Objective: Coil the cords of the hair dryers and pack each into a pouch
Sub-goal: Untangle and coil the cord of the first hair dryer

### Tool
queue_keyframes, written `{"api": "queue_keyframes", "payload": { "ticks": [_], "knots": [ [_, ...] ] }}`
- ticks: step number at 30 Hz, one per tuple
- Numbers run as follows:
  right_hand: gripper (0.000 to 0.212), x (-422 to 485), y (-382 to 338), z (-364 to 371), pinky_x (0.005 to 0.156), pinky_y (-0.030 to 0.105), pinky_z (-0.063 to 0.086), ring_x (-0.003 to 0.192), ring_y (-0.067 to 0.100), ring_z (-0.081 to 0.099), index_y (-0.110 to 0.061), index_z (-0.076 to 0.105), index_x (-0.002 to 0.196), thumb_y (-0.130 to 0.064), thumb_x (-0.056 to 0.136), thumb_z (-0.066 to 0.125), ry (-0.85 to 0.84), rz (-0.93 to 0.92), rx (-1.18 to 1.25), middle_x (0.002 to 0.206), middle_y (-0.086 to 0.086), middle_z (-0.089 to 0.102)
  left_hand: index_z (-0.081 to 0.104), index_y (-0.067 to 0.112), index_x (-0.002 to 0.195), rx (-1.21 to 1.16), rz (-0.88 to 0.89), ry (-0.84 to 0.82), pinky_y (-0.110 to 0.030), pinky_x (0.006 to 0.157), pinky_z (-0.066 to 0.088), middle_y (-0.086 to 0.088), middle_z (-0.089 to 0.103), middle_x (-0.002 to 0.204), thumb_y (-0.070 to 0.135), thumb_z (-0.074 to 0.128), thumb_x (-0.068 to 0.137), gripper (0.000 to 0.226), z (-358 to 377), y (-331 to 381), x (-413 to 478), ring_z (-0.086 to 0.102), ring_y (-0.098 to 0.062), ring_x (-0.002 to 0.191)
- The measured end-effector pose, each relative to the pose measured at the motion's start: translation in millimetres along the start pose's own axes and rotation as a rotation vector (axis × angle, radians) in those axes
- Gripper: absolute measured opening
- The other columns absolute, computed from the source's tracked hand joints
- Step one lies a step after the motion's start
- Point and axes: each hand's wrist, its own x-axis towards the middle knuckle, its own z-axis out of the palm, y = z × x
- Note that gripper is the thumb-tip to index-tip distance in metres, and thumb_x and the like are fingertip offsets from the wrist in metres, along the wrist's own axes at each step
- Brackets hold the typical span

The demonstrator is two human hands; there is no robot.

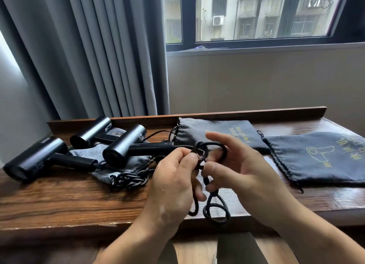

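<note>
Left hand (pixel 173 180): thumb and forefinger pinching the cord (pixel 205 209).
Right hand (pixel 243 168): half-open, fingers hooked through upper loop.
Cord axis: hanging upright between hands, above tabletop (pixel 79 200) front edge.

I face a dark wooden table (pixel 59 200) with a raised back edge, and behind it is a plain beige wall (pixel 256 81). Grey curtains (pixel 98 56) hang in folds on my left. Soft daylight enters through a dark-framed window (pixel 183 46), which looks onto a weathered apartment block (pixel 246 6).

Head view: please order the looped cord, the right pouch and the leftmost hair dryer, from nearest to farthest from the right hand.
1. looped cord, held in the right hand.
2. right pouch, just right of it.
3. leftmost hair dryer, far left.
</note>
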Motion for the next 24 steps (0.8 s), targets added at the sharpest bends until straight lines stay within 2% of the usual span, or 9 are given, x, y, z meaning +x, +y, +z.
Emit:
{"api": "queue_keyframes", "payload": {
  "ticks": [1, 4, 6, 10, 14, 17, 20, 22, 24],
  "knots": [
    [0.045, -5, -1, 3, 0.063, 0.032, 0.057, 0.072, 0.019, 0.065, -0.017, 0.064, 0.122, -0.003, 0.081, 0.078, 0.003, 0.027, 0.099, 0.081, 0.005, 0.061, 0.060, 0.017, 0.077, -0.067, -0.007, 0.017, -0.043, 0.055, 0.047, -0.003, 0.056, 0.062, 0.033, 0.053, 0.095, 0.025, 5, 1, -5, 0.052, -0.020, 0.051],
    [0.023, -19, -1, 9, 0.060, 0.033, 0.055, 0.069, 0.027, 0.064, -0.006, 0.069, 0.102, -0.008, 0.081, 0.078, 0.083, 0.050, 0.193, 0.084, 0.016, 0.063, 0.067, 0.020, 0.082, -0.171, -0.037, -0.020, -0.031, 0.058, 0.053, -0.008, 0.063, 0.074, 0.032, 0.055, 0.091, 0.019, 15, 1, -21, 0.061, -0.016, 0.063],
    [0.013, -27, -1, 8, 0.057, 0.031, 0.053, 0.064, 0.027, 0.062, -0.009, 0.073, 0.096, -0.015, 0.085, 0.075, 0.156, 0.071, 0.195, 0.084, 0.020, 0.068, 0.071, 0.021, 0.081, -0.213, -0.073, -0.098, -0.028, 0.063, 0.056, -0.008, 0.067, 0.078, 0.031, 0.058, 0.085, 0.016, 13, 1, -29, 0.067, -0.017, 0.069],
    [0.021, -49, -16, 4, 0.044, 0.024, 0.045, 0.050, 0.022, 0.057, -0.020, 0.079, 0.089, -0.029, 0.082, 0.061, 0.165, 0.110, 0.082, 0.067, 0.013, 0.067, 0.072, 0.018, 0.074, -0.215, -0.099, -0.183, -0.042, 0.074, 0.054, -0.013, 0.065, 0.079, 0.032, 0.071, 0.070, 0.014, 2, 3, -39, 0.063, -0.025, 0.072],
    [0.021, -62, -31, 6, 0.044, 0.021, 0.039, 0.046, 0.012, 0.049, -0.033, 0.078, 0.085, -0.039, 0.080, 0.058, 0.139, 0.089, -0.093, 0.053, 0.008, 0.059, 0.076, 0.020, 0.083, -0.077, 0.045, -0.142, -0.041, 0.097, 0.049, -0.008, 0.076, 0.096, 0.039, 0.068, 0.074, 0.023, -9, 0, -37, 0.069, -0.025, 0.097],
    [0.020, -58, -28, 3, 0.056, 0.036, 0.040, 0.052, 0.013, 0.049, -0.037, 0.076, 0.094, -0.042, 0.091, 0.056, 0.109, -0.007, -0.236, 0.050, 0.003, 0.053, 0.074, 0.015, 0.091, 0.045, 0.128, -0.132, -0.024, 0.089, 0.053, -0.006, 0.078, 0.095, 0.029, 0.063, 0.091, 0.017, -10, 4, -33, 0.072, -0.019, 0.097],
    [0.024, -51, -21, -1, 0.052, 0.039, 0.027, 0.053, 0.014, 0.037, -0.035, 0.076, 0.106, -0.038, 0.096, 0.054, 0.089, -0.005, -0.175, 0.055, 0.000, 0.040, 0.071, 0.015, 0.095, 0.159, 0.189, -0.114, -0.019, 0.081, 0.054, 0.000, 0.078, 0.090, 0.027, 0.058, 0.096, 0.017, -10, 7, -27, 0.074, -0.013, 0.090],
    [0.022, -47, -18, -4, 0.049, 0.034, 0.020, 0.055, 0.013, 0.031, -0.031, 0.077, 0.110, -0.032, 0.097, 0.058, 0.105, 0.047, -0.061, 0.059, -0.004, 0.034, 0.070, 0.017, 0.097, 0.180, 0.191, -0.126, -0.022, 0.080, 0.056, 0.001, 0.077, 0.089, 0.030, 0.057, 0.091, 0.019, -12, 5, -24, 0.073, -0.014, 0.087],
    [0.021, -45, -17, -9, 0.046, 0.025, 0.023, 0.053, 0.011, 0.029, -0.029, 0.076, 0.110, -0.025, 0.101, 0.057, 0.105, 0.080, -0.063, 0.057, -0.008, 0.035, 0.069, 0.018, 0.103, 0.174, 0.176, -0.158, -0.028, 0.082, 0.057, -0.002, 0.077, 0.092, 0.027, 0.058, 0.090, 0.020, -15, 2, -24, 0.073, -0.017, 0.088]
  ]
}}
